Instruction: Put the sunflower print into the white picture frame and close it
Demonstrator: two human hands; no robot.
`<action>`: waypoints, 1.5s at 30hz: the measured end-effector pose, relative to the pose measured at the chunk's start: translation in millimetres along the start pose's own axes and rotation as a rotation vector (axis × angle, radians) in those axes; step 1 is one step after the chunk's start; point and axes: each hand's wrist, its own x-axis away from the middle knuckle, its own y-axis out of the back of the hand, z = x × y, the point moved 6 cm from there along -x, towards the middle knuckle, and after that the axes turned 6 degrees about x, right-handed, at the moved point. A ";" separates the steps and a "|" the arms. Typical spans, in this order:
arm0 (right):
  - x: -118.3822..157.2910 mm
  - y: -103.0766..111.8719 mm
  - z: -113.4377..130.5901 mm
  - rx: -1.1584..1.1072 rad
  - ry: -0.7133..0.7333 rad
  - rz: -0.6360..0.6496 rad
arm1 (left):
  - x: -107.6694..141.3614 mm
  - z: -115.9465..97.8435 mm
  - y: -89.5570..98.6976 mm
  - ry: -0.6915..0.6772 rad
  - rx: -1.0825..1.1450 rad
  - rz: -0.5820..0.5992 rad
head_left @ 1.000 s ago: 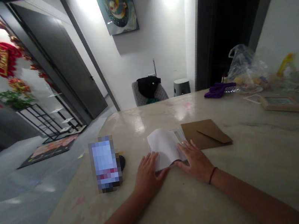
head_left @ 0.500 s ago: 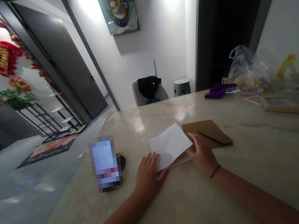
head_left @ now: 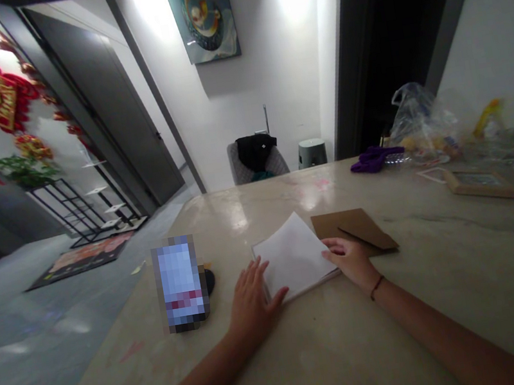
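A white sheet of paper (head_left: 293, 255) lies over a thin flat item whose pale edge shows along the front; the rest of that item is hidden. My left hand (head_left: 250, 297) rests at the paper's left edge, fingers spread and the thumb on the front corner. At the right edge, my right hand (head_left: 353, 263) pinches the paper between thumb and fingers. Just behind the right hand lies a brown envelope (head_left: 340, 223) with a pointed flap.
On the left, a phone-like screen (head_left: 181, 282), pixelated, stands by a round black base (head_left: 210, 282). Toward the right are a purple cloth (head_left: 371, 159), a clear plastic bag (head_left: 421, 121) and a wooden frame (head_left: 480, 184). A chair (head_left: 238, 166) stands beyond the stone-patterned table (head_left: 322, 358).
The white paper has turned and come down, so it covers the flat item that showed at the front right. My right hand has moved slightly right and forward along its edge.
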 end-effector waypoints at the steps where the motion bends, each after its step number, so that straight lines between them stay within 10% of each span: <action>1: 0.3 1.3 1.4 0.007 0.009 -0.016 | -0.9 3.6 1.4 0.036 0.037 -0.028; 7: 3.9 0.7 8.0 -0.087 0.008 -0.028 | -6.9 31.0 -0.8 0.326 0.258 -0.069; 19: 6.8 -1.1 7.0 -0.244 -0.056 -0.047 | -10.1 25.5 12.1 0.394 0.520 -0.169; 26: 33.2 7.1 53.5 0.388 0.531 -0.298 | -8.1 9.5 23.1 0.374 0.561 -0.208; 32: 74.7 -39.7 77.2 1.057 1.128 -0.214 | -4.1 4.3 23.9 0.334 0.530 -0.225; 45: 72.2 -24.9 79.1 1.010 1.157 -0.272 | 1.5 -9.4 17.9 0.235 0.527 -0.156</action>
